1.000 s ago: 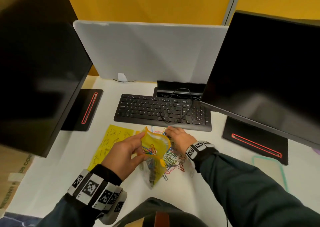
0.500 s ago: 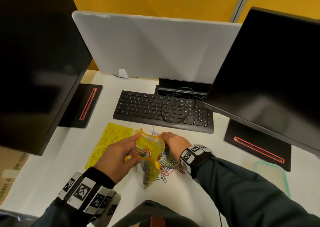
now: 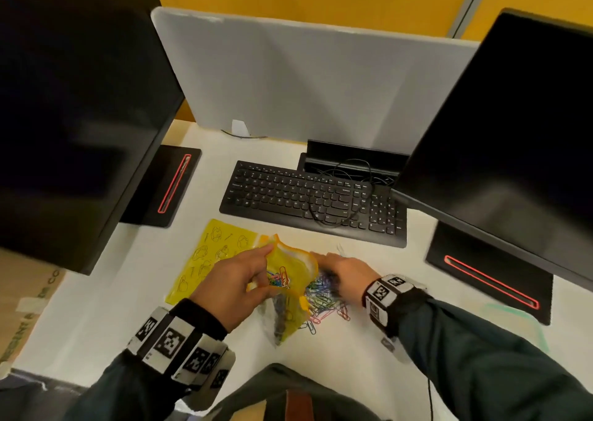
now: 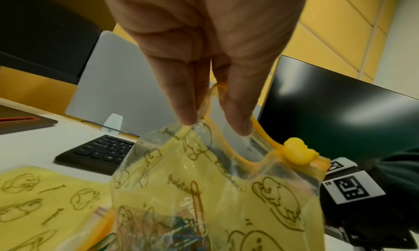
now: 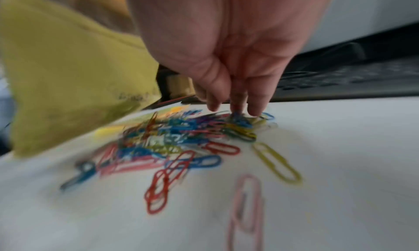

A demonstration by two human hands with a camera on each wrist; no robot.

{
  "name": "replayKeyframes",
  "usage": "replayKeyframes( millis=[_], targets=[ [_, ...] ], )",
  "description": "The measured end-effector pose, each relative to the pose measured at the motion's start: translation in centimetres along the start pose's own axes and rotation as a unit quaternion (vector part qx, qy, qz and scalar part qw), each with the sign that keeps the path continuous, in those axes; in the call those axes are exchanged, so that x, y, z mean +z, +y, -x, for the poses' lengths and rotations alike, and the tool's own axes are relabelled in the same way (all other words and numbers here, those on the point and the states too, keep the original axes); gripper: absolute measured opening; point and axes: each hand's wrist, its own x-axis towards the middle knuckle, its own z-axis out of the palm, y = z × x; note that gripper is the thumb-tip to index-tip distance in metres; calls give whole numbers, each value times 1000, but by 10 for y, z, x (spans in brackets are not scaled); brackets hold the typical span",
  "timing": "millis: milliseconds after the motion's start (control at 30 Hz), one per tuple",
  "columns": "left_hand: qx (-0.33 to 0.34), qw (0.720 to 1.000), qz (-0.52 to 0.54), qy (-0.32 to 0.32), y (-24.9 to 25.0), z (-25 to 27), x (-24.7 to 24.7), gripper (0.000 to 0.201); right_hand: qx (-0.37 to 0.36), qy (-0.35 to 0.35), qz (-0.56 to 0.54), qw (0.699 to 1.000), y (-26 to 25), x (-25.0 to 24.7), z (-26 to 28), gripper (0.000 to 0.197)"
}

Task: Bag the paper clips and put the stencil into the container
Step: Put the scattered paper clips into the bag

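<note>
At six o'clock on the desk, the left hand (image 3: 236, 287) pinches the rim of the yellow zip bag (image 4: 217, 197) — mouth held agape toward three o'clock. Just beside it lies the pile of paper clips (image 5: 181, 143), where the right hand (image 3: 348, 271), the nearer one, gathers its fingertips (image 5: 256, 109) onto some. Farther, at ten o'clock, the stencil (image 3: 208, 257) lies flat.

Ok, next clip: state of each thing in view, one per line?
Zip bag: mouth open, some clips inside.
Left hand: pinches the bag's rim.
Right hand: fingertips down on the clip pile.
Paper clips: mostly loose on the desk.
Stencil: flat on the desk.
Container: blurred, contents unclear.
Monitors: dark.
</note>
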Motion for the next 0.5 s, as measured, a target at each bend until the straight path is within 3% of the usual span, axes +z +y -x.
replayKeyframes(
  millis=[133,333,400,500],
  targets=[
    [12,1000,-12,-10,7,-5,2,27,64,44,-22,997,29,-1,9,66],
    [19,1000,-4,-1,7,-6,7,29,7,-7,67,998,14,1,36,45],
    [14,1000,-4,0,7,-5,7,29,5,-1,44,999,15,14,48,50],
    [16,1000,-5,2,8,-3,8,31,41,7,-35,999,22,30,60,85]
  ],
)
